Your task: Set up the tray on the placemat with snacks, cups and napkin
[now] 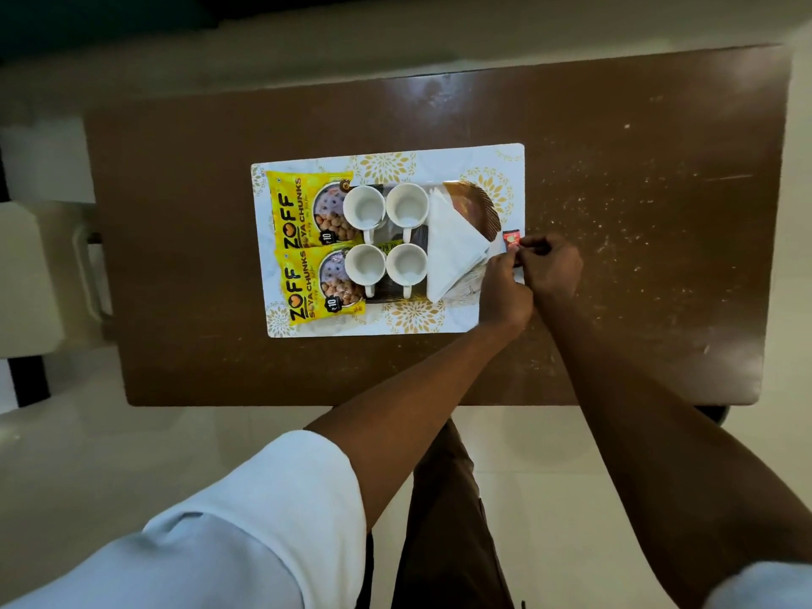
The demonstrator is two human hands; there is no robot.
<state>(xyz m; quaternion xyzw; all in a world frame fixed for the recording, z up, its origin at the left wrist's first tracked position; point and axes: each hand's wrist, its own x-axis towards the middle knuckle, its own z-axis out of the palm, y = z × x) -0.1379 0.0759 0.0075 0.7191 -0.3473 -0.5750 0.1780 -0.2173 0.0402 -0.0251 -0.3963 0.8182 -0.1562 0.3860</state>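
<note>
Pinching a small red sachet [511,239], its long axis running far-to-near, the left hand [505,294] and right hand [552,268] are curling fingers on it at the placemat's [395,320] right edge, mid-counter [637,213], beside the tray [481,204].

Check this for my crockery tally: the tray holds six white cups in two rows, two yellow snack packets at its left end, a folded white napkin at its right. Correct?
No. The head view shows four white cups, not six, in two rows. The two yellow snack packets at the tray's left end and the folded white napkin at its right are as stated.
</note>
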